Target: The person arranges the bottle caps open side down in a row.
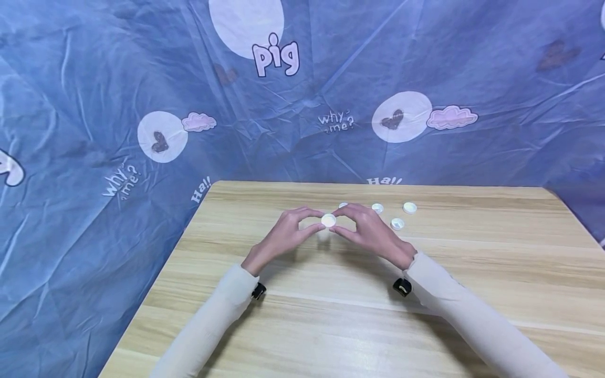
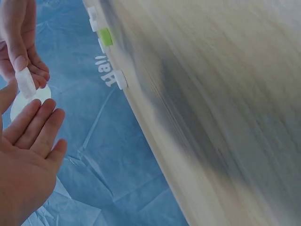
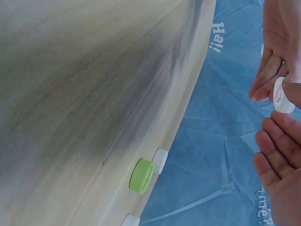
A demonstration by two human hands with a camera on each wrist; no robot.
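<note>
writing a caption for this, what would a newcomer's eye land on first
Probably the small white cap pinched between the left hand and right hand above the wooden table. Next, likely the "pig" lettering high on the blue backdrop. The wrist views add a green cap near the table's edge.

Marking [image 3: 277,96] on cap [image 3: 285,102], seemingly illegible

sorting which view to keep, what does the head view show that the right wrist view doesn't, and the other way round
Only the head view: the "pig" lettering, pink clouds and the pale sleeves. Only the right wrist view: a plainly green cap and a marking on the held white cap. Both: left hand and right hand at that white cap, the wooden table, blue cloth.
</note>
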